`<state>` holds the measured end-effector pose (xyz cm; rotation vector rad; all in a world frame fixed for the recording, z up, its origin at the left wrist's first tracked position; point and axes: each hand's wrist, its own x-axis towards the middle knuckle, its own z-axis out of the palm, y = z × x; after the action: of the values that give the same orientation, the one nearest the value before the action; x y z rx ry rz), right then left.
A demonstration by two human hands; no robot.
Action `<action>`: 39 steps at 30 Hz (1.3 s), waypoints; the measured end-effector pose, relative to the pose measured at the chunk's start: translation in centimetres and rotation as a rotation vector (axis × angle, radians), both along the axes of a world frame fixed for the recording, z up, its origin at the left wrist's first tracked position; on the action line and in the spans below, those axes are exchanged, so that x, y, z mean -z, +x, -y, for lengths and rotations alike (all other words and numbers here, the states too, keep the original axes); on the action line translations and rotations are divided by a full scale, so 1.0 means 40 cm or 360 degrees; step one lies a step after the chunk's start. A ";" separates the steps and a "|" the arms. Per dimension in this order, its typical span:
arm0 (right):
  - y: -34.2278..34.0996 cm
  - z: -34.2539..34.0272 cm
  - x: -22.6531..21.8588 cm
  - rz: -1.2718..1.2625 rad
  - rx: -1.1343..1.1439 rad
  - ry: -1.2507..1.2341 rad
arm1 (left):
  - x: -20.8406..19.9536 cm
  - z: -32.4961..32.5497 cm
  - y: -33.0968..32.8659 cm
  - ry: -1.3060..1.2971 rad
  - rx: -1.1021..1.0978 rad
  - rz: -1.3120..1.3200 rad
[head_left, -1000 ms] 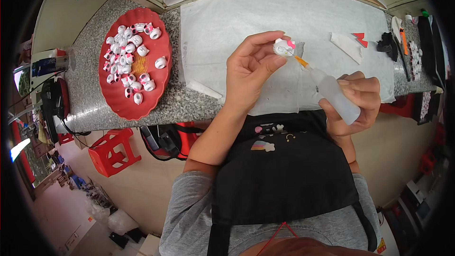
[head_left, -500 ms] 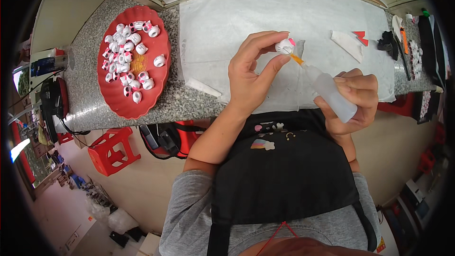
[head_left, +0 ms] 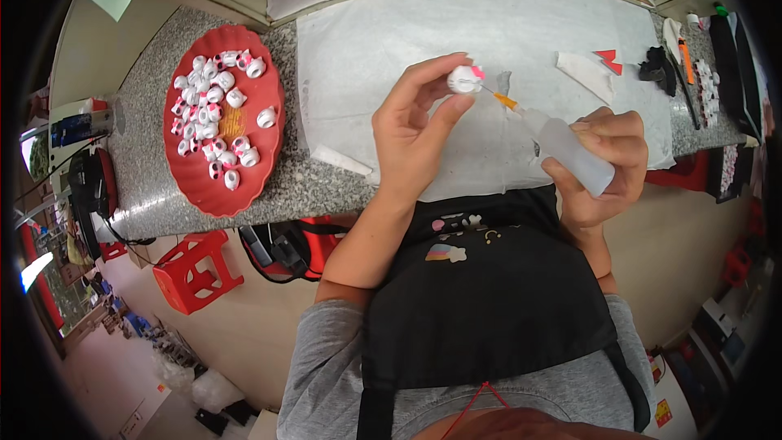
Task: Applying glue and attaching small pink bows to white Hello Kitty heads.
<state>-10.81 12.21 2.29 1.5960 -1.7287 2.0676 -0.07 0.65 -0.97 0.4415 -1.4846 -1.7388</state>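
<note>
left hand point(head_left: 411, 130) pinches a white-and-pink piece point(head_left: 465, 79), right hand point(head_left: 612, 156) clasps a bottle point(head_left: 577, 156); red plate point(head_left: 266, 151) and white strip point(head_left: 340, 160) lie left.

Piece I pinch point(head_left: 465, 79): smooth, glossy, plastic-looking. Bottle in my grip point(head_left: 574, 155): translucent soft-looking plastic, satin-matt. Its tip point(head_left: 505, 102): orange plastic; needle point(head_left: 487, 90) thin, apparently metal. Work sheet point(head_left: 366, 33): matt, faintly creased, paper or film, I cannot tell which. Plate point(head_left: 262, 151): red plastic, low sheen, fluted rim. Counter point(head_left: 318, 187): speckled, stone-like, slightly polished. My apron point(head_left: 489, 310): matt black cloth.
</note>
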 end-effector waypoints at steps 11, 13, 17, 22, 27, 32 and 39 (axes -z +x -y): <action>-0.299 0.177 0.028 0.0513 -0.0234 0.0670 | -0.010 0.010 0.004 0.0524 -0.0005 -0.0182; -0.356 0.244 0.051 -0.0251 0.0245 0.1020 | -0.008 0.009 0.000 0.0512 -0.0002 -0.0192; -0.385 0.315 0.069 -0.1012 0.0436 0.1297 | 0.004 0.017 0.005 0.0456 0.0019 -0.0171; -0.364 0.276 0.059 -0.1168 0.0186 0.1228 | 0.001 0.017 0.013 0.0495 0.0013 -0.0176; -0.360 0.248 0.074 -0.1313 0.0135 0.0970 | -0.007 0.014 0.011 0.0467 0.0034 -0.0162; -0.296 0.215 0.041 -0.0984 0.0034 0.0867 | -0.008 0.015 0.005 0.0588 -0.0015 -0.0211; -0.110 0.079 -0.010 0.0444 -0.0156 0.0652 | -0.001 0.004 0.001 0.0329 0.0004 -0.0051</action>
<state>-15.20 9.05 2.70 1.5640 -2.3431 2.1746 -0.03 0.51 -0.95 0.5158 -1.2885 -1.9014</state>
